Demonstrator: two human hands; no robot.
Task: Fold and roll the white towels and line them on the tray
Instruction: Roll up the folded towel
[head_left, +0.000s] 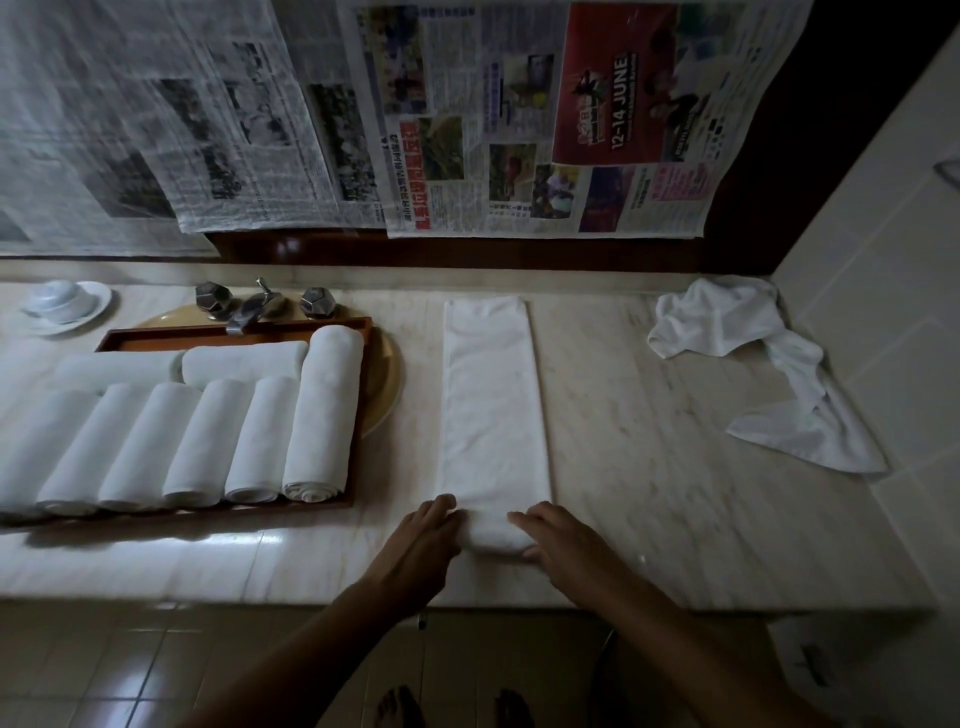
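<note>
Okay, your left hand (423, 530) and right hand (561, 545) press flat, uncurled fingers (535, 519) on the towel's (493, 415) rolled near end, on the table (649, 441) beside the tray (156, 336). Soft, light, probably slackens: hold both roll ends.

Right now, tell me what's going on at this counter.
A person is rolling a folded white towel on the marble counter. Both the left hand and the right hand press on the small roll started at its near end; the rest of the strip lies flat. The tray at left already holds rolled towels, and a crumpled towel waits at right.
</note>
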